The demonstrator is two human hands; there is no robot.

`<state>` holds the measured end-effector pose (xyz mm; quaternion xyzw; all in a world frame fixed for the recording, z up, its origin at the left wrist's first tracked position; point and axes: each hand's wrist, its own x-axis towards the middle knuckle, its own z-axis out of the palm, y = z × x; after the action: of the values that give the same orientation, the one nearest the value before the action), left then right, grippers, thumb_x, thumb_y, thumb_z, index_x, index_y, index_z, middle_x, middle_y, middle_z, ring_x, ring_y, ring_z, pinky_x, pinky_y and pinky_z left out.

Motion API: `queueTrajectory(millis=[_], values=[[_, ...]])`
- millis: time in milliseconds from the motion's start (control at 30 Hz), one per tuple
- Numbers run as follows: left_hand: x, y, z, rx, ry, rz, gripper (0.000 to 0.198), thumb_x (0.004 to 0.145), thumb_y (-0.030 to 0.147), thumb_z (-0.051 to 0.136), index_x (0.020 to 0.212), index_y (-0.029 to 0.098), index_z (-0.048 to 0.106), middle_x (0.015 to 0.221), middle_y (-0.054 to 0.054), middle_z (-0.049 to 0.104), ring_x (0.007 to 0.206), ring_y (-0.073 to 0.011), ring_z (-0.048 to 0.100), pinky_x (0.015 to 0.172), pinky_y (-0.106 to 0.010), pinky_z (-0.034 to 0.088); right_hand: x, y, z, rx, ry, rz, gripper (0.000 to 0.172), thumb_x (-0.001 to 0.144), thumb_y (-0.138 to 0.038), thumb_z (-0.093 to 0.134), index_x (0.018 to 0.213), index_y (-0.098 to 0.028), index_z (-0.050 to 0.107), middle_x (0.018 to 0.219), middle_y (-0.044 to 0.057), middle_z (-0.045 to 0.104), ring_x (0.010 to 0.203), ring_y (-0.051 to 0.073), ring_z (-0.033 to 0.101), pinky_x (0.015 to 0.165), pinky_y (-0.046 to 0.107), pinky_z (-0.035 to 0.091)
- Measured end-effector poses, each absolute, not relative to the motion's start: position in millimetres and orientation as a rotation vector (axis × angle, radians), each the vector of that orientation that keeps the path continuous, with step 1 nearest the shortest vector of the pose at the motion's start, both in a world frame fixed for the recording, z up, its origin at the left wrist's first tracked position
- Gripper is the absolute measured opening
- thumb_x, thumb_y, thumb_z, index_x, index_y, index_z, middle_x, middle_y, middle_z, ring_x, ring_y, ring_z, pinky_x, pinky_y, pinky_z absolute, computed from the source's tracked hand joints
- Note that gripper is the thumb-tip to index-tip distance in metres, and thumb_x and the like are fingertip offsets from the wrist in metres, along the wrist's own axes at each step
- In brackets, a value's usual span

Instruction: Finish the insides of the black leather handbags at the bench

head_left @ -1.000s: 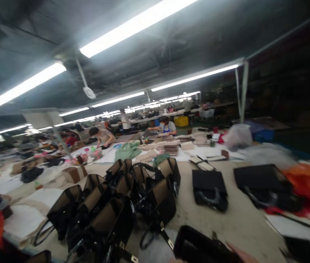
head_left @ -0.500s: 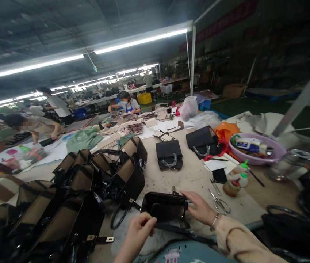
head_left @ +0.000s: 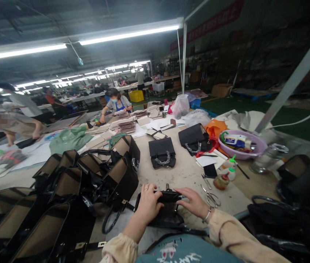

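Observation:
A black handbag (head_left: pixel 167 216) stands in front of me at the table's near edge, its mouth facing up and a metal clasp at its far side. My left hand (head_left: pixel 149 204) is over the bag's left part, fingers curled over the upper rim and thumb toward the opening. At the right end of the rim, my right hand (head_left: pixel 192 202) pinches the edge between thumb and fingers. The bag's inside is dark and partly hidden by my hands.
Several open black bags (head_left: pixel 61 215) crowd the left. Two closed black handbags (head_left: pixel 162 151) lie beyond. Scissors (head_left: pixel 211 197), a glue jar (head_left: pixel 221 181), green-capped bottles (head_left: pixel 231 168) and a purple basin (head_left: pixel 244 153) are at the right. A co-worker (head_left: pixel 116 102) sits across the table.
My left hand has moved up and forward from the bag's near side onto its rim. My right hand stays at the right end. The bag's mouth looks narrower, and the view has shifted slightly.

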<state>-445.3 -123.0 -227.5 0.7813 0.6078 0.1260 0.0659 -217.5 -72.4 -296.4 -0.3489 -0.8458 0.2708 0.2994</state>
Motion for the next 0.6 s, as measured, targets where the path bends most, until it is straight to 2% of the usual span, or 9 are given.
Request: queueTrajectory(millis=[100,267,400,600], values=[[-448,-118,-233,2.383,1.807,0.367,0.024,0.062,0.028,0.074,0.083,0.025,0.064,0.101,-0.003,0.05,0.101,-0.024,0.044,0.098,-0.051,0.027,-220,-70,-296,-0.936,-2.252,0.676,0.039,0.08,-0.041,0.059,0.114,-0.023,0.059,0.103,0.008,0.066,0.094,0.02,0.06,0.087,0.037,0.045],[-452,-116,-235,2.362,1.724,0.477,0.009,0.071,0.022,0.065,0.079,0.021,0.06,0.097,-0.004,0.053,0.094,-0.0198,0.048,0.086,-0.038,0.04,-224,-67,-297,-0.972,-2.262,0.654,0.029,0.081,-0.04,0.058,0.105,-0.024,0.063,0.099,0.006,0.068,0.09,0.019,0.061,0.092,0.04,0.041],[-454,-116,-235,2.41,1.626,0.533,0.025,0.07,0.018,0.065,0.094,0.025,0.06,0.11,-0.005,0.05,0.103,-0.0224,0.046,0.095,-0.045,0.035,-228,-66,-297,-0.985,-2.267,0.668,0.026,0.081,-0.039,0.058,0.103,-0.025,0.063,0.097,0.005,0.068,0.089,0.019,0.061,0.094,0.042,0.038],[-448,-114,-236,2.437,1.502,0.503,0.039,0.068,0.015,0.065,0.104,0.03,0.059,0.12,-0.005,0.044,0.111,-0.0242,0.04,0.096,-0.044,0.035,-232,-65,-296,-0.981,-2.282,0.658,0.022,0.082,-0.038,0.057,0.097,-0.025,0.065,0.092,0.004,0.069,0.086,0.018,0.062,0.095,0.042,0.037]])
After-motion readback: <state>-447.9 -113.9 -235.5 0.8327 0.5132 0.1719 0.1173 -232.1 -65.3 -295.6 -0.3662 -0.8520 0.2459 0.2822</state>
